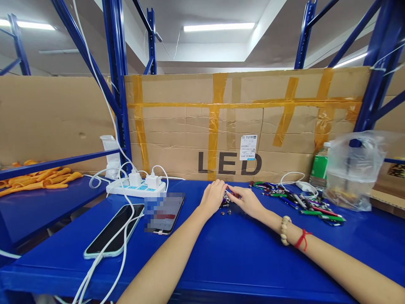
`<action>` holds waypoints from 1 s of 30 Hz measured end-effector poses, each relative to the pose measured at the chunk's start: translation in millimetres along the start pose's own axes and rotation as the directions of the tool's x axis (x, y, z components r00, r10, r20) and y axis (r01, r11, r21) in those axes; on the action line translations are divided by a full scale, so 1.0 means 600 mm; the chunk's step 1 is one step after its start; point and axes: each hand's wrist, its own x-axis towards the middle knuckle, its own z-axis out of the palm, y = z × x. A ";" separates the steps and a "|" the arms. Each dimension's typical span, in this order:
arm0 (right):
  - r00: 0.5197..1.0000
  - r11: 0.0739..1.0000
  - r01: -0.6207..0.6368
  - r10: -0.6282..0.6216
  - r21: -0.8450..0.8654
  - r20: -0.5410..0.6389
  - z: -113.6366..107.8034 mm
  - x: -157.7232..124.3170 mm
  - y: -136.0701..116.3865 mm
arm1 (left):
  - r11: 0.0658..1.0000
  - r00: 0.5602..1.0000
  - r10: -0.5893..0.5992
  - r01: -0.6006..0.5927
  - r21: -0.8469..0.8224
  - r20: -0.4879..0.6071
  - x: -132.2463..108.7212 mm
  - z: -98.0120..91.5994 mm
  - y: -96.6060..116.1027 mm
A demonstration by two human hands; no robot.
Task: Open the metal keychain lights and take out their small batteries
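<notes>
My left hand (214,196) and my right hand (248,202) meet over the far middle of the blue table. Between the fingertips of my right hand is a small red piece (234,194), which looks like part of a pen. The fingers of my left hand are curled and held together beside it; whatever they grip is hidden. Under and between the hands lies a little pile of small shiny metal parts (225,202), partly covered. Two loose bits (229,212) lie just in front of it. To the right is a heap of colourful pens (297,198), in green, red, blue and black.
At left lie a pale-edged phone (115,230) and a dark phone (169,215); white cables cross the first. Behind them sits a power strip (139,188). A plastic bag (351,177) and a green-labelled bottle (320,166) stand at right. A cardboard sheet (177,135) closes the back.
</notes>
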 end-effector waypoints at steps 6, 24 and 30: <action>0.999 1.000 0.027 -0.028 -0.007 -0.032 -0.002 0.002 -0.001 | 1.000 1.000 0.012 -0.012 0.000 0.006 0.000 -0.001 0.001; 0.986 0.998 -0.012 0.022 0.066 -0.167 0.003 0.004 0.014 | 0.968 0.997 -0.042 0.055 -0.245 0.057 -0.004 0.018 0.002; 0.984 0.997 -0.007 0.022 0.082 -0.175 0.005 0.003 0.016 | 0.944 0.998 -0.044 0.055 -0.325 0.042 0.002 0.024 -0.002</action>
